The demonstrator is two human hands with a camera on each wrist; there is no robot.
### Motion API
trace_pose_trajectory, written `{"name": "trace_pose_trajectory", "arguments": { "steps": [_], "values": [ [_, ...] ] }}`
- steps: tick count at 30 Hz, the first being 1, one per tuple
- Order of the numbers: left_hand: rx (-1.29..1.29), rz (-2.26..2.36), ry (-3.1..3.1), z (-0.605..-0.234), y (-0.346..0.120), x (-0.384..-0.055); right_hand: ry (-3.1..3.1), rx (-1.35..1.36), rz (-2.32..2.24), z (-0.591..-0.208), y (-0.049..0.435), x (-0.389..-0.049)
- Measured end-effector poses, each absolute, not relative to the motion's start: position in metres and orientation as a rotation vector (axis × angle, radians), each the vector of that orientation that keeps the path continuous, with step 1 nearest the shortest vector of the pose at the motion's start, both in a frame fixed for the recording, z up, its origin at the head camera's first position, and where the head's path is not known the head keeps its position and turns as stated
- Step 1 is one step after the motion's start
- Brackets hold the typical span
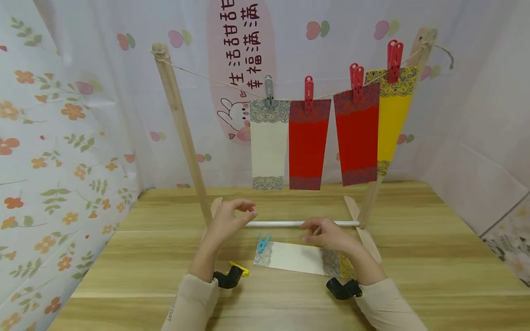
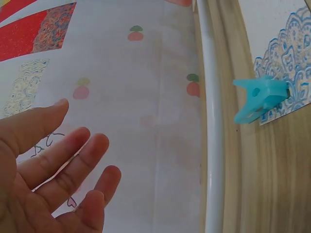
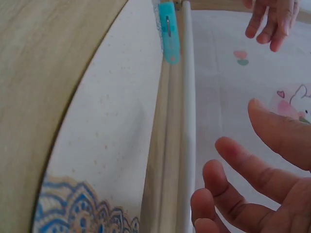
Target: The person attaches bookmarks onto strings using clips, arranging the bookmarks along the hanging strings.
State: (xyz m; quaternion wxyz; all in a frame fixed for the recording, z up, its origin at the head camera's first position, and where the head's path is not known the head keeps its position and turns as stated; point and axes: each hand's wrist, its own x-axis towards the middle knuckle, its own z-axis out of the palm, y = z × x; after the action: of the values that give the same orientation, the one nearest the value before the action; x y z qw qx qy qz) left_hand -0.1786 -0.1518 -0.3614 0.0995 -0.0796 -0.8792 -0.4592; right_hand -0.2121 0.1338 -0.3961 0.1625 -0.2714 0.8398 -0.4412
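My left hand (image 1: 230,219) is raised in front of the wooden rack, fingers loosely bent and apart, holding nothing. My right hand (image 1: 327,234), likewise holding nothing, hovers over the right part of a white card with patterned ends (image 1: 296,258). That card lies on the table, on top of a yellow patterned card (image 1: 346,265) whose end shows at the right. A light-blue clothespin (image 1: 262,243) is clipped to the white card's left end; the left wrist view shows this clothespin (image 2: 262,97) biting the blue-patterned edge.
Four clothespins hold a white card (image 1: 268,147), two red cards (image 1: 307,147) and a yellow one on a string (image 1: 215,82) between two wooden posts (image 1: 182,124). A white rod (image 1: 281,224) joins the posts low down. A yellow clothespin (image 1: 244,271) lies near the left wrist.
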Motion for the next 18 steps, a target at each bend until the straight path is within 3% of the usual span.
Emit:
{"name": "trace_pose_trajectory", "arguments": {
  "steps": [18],
  "values": [
    [-0.304,-1.341,-2.812,-0.396,-0.145,-0.190,2.519,-0.782,-0.944,-0.404,0.119,-0.205]
  ]
}}
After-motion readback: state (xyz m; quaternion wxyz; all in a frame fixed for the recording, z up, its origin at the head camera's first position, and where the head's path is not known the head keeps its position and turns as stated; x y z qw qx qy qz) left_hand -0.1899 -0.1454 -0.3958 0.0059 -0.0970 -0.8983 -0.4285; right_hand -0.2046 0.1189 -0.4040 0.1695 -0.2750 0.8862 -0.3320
